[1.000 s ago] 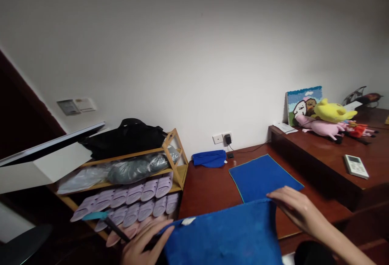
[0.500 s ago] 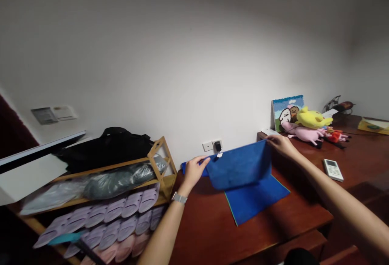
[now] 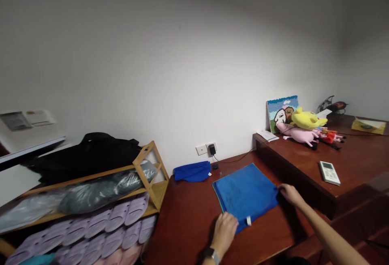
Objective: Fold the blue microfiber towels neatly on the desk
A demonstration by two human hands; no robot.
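A blue cloth (image 3: 247, 190) lies spread on the brown desk, with its layers stacked and a small white tag at its near edge. My left hand (image 3: 225, 229) is at the near left corner, fingers curled over the cloth's edge. At the right corner, my right hand (image 3: 290, 194) pinches the cloth between thumb and fingers. Farther back by the wall lies a second blue cloth (image 3: 192, 172), folded into a narrow bundle and touched by neither hand.
Left of the desk (image 3: 185, 216) stands a wooden rack (image 3: 160, 194) with lilac slippers (image 3: 111, 218) and a black bag (image 3: 88, 151). On the raised right section are a white remote (image 3: 329, 173), plush toys (image 3: 306, 120) and a picture (image 3: 282, 111). A black plug (image 3: 212, 149) sits in the wall socket.
The blue cloth, held up between both hands before, now lies down on the desk over the lower layer. Both hands have come down and nearer. The view has shifted slightly right.
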